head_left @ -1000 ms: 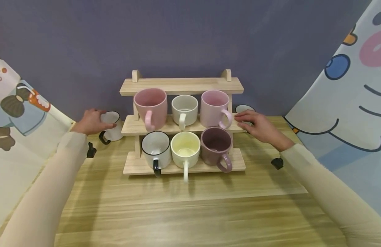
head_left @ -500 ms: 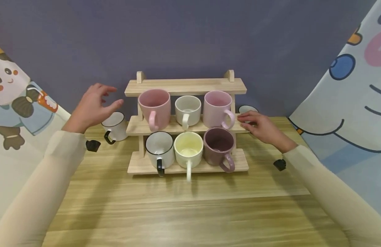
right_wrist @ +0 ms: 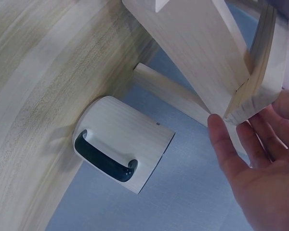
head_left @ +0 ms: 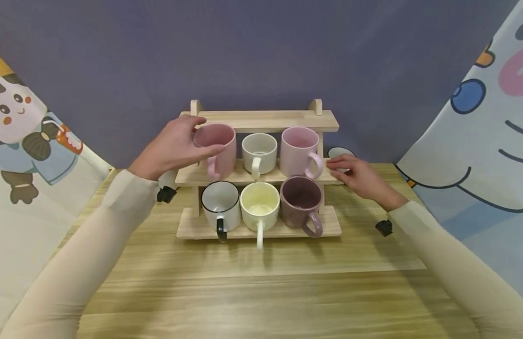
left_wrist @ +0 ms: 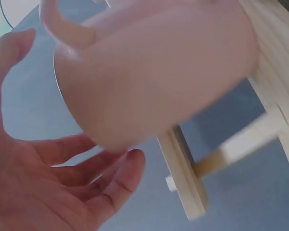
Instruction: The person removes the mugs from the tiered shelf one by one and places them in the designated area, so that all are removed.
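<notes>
A pink mug [head_left: 224, 150] stands at the left of the rack's middle tier, its handle facing front. My left hand [head_left: 176, 147] reaches around its left side, thumb in front and fingers behind. In the left wrist view the thumb [left_wrist: 12, 50] is apart from the mug; the fingertips lie at its rim, and contact is unclear. My right hand [head_left: 358, 176] holds the right end of the wooden rack's middle shelf [right_wrist: 267, 91]. A small white mug [head_left: 261, 151] and a lilac mug [head_left: 296, 151] share that tier.
The bottom tier bears a white black-rimmed mug [head_left: 221, 202], a yellow mug [head_left: 258, 203] and a purple mug [head_left: 299, 200]. Behind my right hand, a white mug with a dark handle [right_wrist: 123, 144] stands on the table. Another white mug [head_left: 169, 179] is mostly hidden by my left wrist.
My left hand has let go of the white mug left of the rack, risen and moved right to the pink mug. My right hand stays at the shelf end.
</notes>
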### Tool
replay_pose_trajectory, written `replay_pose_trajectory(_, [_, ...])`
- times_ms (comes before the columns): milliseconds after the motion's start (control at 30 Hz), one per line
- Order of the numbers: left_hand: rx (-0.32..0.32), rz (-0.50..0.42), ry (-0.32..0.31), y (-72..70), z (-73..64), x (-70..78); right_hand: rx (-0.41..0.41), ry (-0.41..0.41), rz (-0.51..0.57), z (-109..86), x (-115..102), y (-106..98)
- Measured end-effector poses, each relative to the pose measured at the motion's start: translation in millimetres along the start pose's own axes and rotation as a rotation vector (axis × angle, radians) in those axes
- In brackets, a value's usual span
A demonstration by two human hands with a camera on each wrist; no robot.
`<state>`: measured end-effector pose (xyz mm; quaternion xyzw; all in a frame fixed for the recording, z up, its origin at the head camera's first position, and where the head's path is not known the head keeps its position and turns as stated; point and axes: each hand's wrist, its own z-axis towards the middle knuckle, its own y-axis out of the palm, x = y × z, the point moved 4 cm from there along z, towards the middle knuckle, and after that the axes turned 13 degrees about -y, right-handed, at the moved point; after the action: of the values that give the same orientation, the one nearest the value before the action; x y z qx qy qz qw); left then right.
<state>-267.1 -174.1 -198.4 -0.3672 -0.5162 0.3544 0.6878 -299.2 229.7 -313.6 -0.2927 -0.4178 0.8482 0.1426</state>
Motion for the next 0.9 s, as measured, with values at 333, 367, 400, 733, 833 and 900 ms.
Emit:
replay_pose_trajectory(333, [0.006, 0.083, -0.032, 8.8, 10.1, 8.3, 0.011, 0.004, -0.015, 1.0, -0.3, 0.6])
replay_pose_trajectory(367, [0.006, 0.087, -0.036, 9.4, 10.9, 8.6, 0.012, 0.009, -0.014, 1.2, 0.0, 0.4])
replay_pose_trajectory(400, [0.005, 0.091, -0.042, 9.9, 11.5, 8.8, 0.012, 0.012, -0.013, 1.4, 0.2, 0.3])
replay_pose_trajectory(733, [-0.006, 0.131, -0.073, 11.6, 16.5, 10.8, 0.001, 0.006, -0.032, 2.8, 0.6, -2.6])
replay_pose_trajectory(833, [-0.003, 0.131, -0.077, 13.1, 16.8, 10.6, -0.005, 0.017, -0.016, 2.6, 0.1, -1.9])
replay_pose_trajectory(900, [0.0, 0.127, -0.071, 13.9, 16.2, 10.6, -0.006, 0.024, -0.007, 1.5, -0.1, -1.3])
